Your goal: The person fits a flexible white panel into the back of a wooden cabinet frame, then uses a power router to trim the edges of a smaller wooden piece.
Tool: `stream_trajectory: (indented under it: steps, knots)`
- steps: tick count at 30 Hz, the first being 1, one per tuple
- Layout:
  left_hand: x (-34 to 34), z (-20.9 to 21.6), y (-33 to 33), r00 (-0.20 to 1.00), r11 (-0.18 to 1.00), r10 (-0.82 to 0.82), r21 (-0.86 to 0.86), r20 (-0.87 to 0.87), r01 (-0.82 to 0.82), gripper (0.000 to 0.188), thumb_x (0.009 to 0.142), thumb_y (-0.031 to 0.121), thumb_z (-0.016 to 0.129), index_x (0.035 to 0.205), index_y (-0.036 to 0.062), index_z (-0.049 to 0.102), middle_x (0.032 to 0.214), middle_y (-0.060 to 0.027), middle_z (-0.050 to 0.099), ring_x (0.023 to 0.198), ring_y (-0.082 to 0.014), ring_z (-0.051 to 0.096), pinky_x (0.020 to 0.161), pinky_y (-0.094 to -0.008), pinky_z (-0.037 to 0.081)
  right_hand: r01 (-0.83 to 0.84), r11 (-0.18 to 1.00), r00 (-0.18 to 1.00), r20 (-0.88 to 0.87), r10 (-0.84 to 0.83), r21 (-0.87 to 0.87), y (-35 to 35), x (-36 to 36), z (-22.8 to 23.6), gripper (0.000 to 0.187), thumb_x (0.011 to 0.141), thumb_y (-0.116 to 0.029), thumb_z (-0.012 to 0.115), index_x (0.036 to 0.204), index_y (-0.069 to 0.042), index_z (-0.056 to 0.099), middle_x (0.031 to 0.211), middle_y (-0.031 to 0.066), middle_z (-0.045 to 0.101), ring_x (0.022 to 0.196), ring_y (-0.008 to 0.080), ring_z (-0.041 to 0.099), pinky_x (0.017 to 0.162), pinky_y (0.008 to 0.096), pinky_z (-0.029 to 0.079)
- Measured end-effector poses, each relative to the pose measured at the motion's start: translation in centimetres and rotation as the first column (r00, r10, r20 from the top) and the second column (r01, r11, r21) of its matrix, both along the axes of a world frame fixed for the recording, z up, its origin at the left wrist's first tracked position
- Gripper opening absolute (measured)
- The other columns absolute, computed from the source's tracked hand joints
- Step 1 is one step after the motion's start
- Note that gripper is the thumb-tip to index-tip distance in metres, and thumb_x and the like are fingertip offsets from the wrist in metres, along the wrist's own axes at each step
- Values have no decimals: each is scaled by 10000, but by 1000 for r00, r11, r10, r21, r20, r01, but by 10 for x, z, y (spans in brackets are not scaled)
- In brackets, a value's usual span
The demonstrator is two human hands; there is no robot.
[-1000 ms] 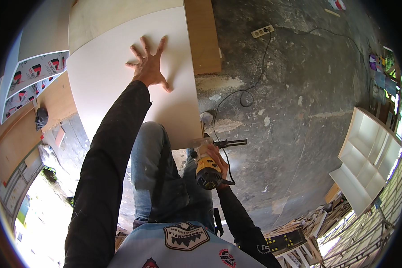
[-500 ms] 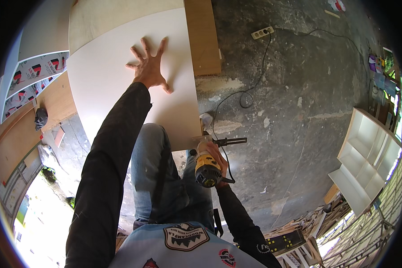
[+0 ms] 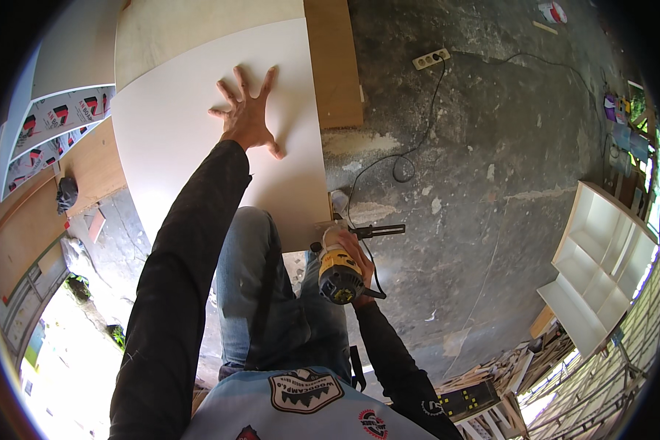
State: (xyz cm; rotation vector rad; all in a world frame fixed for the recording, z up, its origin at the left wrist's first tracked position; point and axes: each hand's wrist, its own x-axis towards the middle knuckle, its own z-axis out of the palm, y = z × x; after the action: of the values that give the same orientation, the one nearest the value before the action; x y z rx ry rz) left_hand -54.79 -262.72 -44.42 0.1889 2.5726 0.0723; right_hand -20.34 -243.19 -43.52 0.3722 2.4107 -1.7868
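Note:
A white board (image 3: pixel 176 139) lies flat in front of me, on a larger wooden sheet. My left hand (image 3: pixel 248 117) presses on its upper face, palm down with the fingers spread wide. My right hand (image 3: pixel 353 253) is wrapped round a yellow and black trim router (image 3: pixel 339 273), held at the board's near right corner. A black guide bar (image 3: pixel 380 231) sticks out to the right of the router. The router's bit and its contact with the board's edge are hidden.
The router's black cord (image 3: pixel 414 150) loops across the grey concrete floor (image 3: pixel 491 147) to a white power strip (image 3: pixel 431 59). A white shelf unit (image 3: pixel 601 253) stands at the right. Wood offcuts (image 3: pixel 499 370) lie at the lower right, and printed-film panels (image 3: pixel 62 121) are at the left.
Both hands and the router keep nearly the same place on the board. The whole view has shifted slightly downward.

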Motion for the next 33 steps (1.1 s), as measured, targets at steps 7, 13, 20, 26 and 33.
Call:
stream_trajectory:
  steps: [7,13,20,26,33]
  knots:
    - [1,-1,-1,1000,1000,7,9,-6,-7,1653,272,310,1009,1607,431,43,1655,-282,-95,1436,-682,-38,938,-905,268,2,1000,1000,-13,-2,5,-1,-7,1,537,818,-87,757,1340,-99,633,1399,142,609,1337,301,561,1215,500,312]
    - [1,-1,0,1000,1000,19,16,0,-19,1652,269,302,1011,1608,435,53,1659,-276,-112,1440,-676,-56,948,-907,246,17,999,999,-40,-16,40,-2,-16,1,532,825,-94,750,1343,-96,630,1405,148,605,1326,320,570,1198,492,344]
    - [0,0,1,1000,1000,22,10,11,-22,1652,273,307,1012,1608,436,49,1660,-271,-115,1443,-670,-60,952,-909,238,-7,996,996,-92,15,92,-1,-29,-5,562,824,-122,753,1367,-98,608,1417,144,597,1325,344,568,1176,464,385]
    - [0,-1,0,1000,1000,25,9,13,-25,1676,265,288,1023,1609,437,32,1659,-268,-132,1442,-672,-55,951,-903,244,2,997,1000,-27,0,81,-1,-36,-10,548,842,-147,782,1362,-89,618,1418,108,608,1360,290,538,1172,422,401]
    - [0,1,2,999,1000,30,-1,23,-30,1671,257,278,1018,1605,449,45,1659,-271,-126,1440,-676,-46,945,-907,243,67,997,998,5,-67,-33,-4,-50,-20,479,919,-101,686,1387,-62,593,1412,87,614,1299,254,587,1135,382,453]
